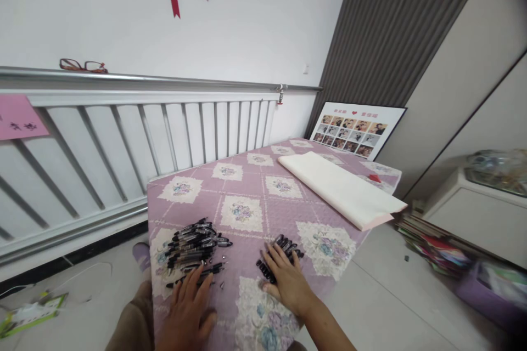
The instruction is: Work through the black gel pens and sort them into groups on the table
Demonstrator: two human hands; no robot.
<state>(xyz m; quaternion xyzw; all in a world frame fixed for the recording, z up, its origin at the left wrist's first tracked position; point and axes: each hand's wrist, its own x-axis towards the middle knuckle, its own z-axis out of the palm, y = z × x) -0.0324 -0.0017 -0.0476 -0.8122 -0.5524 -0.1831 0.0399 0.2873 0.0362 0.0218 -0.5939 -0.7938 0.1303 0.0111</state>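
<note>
A pile of black pens lies on the near left part of the purple floral tablecloth. My left hand rests at the near edge of this pile, fingers stretched out and touching a few pens. Small pieces, among them a silvery cone-shaped tip, are scattered beside the pens. Farther right, my right hand lies palm down with its fingers spread over a group of short black pieces that look like pen caps. The palm hides some of them.
A folded cream sheet lies across the table's right side, with a small red item beyond it. A photo board leans at the far end. The white radiator runs along the left; a purple bin stands right.
</note>
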